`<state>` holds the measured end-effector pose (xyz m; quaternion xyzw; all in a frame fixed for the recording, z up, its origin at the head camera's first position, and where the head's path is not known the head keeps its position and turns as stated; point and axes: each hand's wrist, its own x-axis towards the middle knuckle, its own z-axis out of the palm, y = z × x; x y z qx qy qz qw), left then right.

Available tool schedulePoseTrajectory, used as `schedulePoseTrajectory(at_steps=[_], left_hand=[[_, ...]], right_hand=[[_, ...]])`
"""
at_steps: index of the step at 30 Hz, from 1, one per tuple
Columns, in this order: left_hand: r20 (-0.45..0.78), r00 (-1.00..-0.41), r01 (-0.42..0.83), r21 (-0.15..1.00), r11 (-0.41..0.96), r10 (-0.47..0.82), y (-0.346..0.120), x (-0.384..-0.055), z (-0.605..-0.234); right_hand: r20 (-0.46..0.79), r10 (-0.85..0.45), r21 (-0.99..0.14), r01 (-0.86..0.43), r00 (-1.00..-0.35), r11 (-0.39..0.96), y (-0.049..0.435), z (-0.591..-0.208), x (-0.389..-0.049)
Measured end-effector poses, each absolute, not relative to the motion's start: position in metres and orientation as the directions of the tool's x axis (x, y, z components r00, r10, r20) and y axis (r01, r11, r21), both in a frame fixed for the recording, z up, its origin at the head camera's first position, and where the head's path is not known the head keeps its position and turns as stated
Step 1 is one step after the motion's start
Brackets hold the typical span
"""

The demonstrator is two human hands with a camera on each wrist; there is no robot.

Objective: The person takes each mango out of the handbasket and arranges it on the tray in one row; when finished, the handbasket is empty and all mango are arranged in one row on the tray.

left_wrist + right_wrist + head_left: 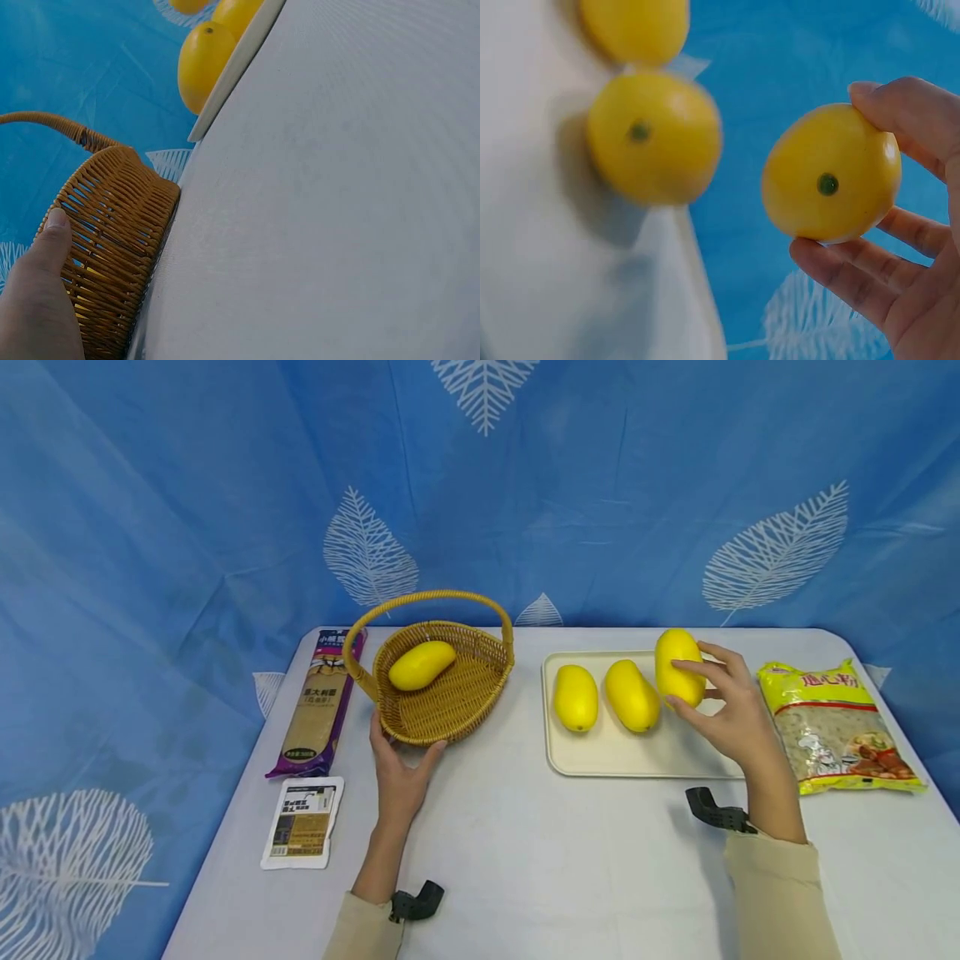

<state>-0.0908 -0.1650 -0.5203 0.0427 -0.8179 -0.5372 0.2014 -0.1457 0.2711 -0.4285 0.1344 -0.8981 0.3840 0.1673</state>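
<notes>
My right hand (731, 714) pinches a yellow mango (680, 668) between thumb and fingers, over the right part of a cream tray (600, 763). In the right wrist view, the held mango (829, 176) shows its green stem spot. Two more mangoes, one left (576, 697) and one beside it (632, 695), lie in the tray. My left hand (399, 777) touches the near left side of a wicker basket (457, 714), thumb and fingers spread. Its straight thumb (51, 244) rests along the woven outer wall; the other fingers are hidden there. One mango (422, 665) sits inside the basket.
A purple-edged pasta pack (317, 706) lies left of the basket, with a small white pouch (302, 823) in front of it. At the right stands a yellow macaroni bag (840, 727). The basket's tall handle (442, 595) arches over it. A blue leaf-patterned cloth (600, 485) hangs behind the white table (555, 860).
</notes>
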Motion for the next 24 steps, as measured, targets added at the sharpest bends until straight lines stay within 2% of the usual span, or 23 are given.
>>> schedulePoseTrajectory(at_steps=[4, 9, 24], left_hand=[[0.283, -0.916, 0.144, 0.894, 0.425, -0.286, -0.165, -0.092, -0.521], [0.275, -0.917, 0.135, 0.896, 0.423, -0.288, -0.165, -0.091, -0.521], [0.301, -0.912, 0.166, 0.892, 0.421, -0.279, -0.166, -0.092, -0.523]], right_hand=[[0.324, -0.084, -0.667, -0.291, -0.942, 0.686, 0.283, -0.44, -0.146], [0.271, -0.094, -0.654, -0.255, -0.958, 0.712, 0.291, -0.452, -0.149], [0.18, -0.162, -0.705, -0.242, -0.97, 0.667, 0.293, -0.468, -0.154]])
